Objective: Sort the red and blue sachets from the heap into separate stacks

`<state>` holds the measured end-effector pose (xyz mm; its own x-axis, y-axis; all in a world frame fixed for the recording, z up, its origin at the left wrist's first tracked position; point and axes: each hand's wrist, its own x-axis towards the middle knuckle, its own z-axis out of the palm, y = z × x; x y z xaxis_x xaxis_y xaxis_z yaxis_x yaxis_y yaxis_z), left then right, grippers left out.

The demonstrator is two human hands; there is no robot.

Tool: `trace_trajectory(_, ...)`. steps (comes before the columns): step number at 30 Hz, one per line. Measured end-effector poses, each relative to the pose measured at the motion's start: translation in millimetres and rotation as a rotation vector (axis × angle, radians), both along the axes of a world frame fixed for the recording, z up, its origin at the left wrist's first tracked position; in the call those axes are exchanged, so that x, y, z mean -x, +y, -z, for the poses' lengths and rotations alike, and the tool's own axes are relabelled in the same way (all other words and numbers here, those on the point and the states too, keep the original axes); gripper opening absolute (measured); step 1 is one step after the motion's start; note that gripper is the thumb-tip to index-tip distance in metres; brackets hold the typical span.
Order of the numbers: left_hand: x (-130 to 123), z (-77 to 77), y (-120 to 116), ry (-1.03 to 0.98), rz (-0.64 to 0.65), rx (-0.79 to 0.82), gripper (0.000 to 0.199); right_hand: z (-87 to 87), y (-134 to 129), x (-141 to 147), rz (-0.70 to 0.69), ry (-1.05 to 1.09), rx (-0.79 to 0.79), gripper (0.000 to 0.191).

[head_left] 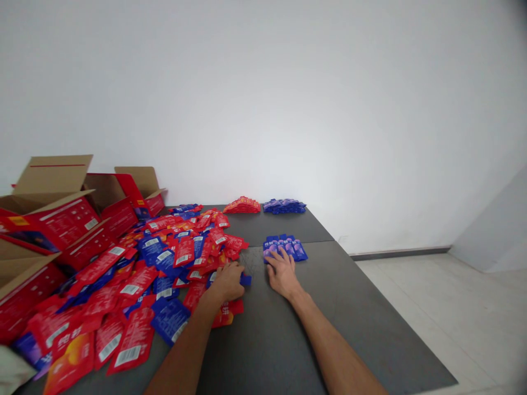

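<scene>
The heap of red and blue pouches (137,288) sprawls over the dark table (349,296); at its right edge the left hand (228,281) bends over a blue pouch (246,280), and I can't tell whether its fingers pinch it; right of the heap, the right hand (283,272) rests, fingers spread, on a blue row (290,247); past the heap's far right side sit a red stack (242,205) and a blue stack (285,206); open cartons (68,219) flank its left.
</scene>
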<state>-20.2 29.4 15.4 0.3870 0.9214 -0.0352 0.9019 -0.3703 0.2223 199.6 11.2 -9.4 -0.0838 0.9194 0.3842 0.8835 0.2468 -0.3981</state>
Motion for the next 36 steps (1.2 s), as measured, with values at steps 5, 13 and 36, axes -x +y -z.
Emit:
trace_trajectory(5, -10.4, -0.4, 0.7, -0.141, 0.002, -0.153, 0.038, 3.5, 2.2, 2.9, -0.072, 0.052, -0.056, 0.035)
trace_trajectory(13, -28.5, -8.8, -7.5, -0.470, 0.154, -0.251, 0.038, -4.7, -3.8, 18.3, -0.337, 0.380, -0.140, 0.043)
trace_trajectory(36, -54.6, 16.5, -5.5, -1.290, -0.283, 0.306, 0.034, -3.7, -2.1, 19.1, -0.093, 0.706, 0.083, 0.035)
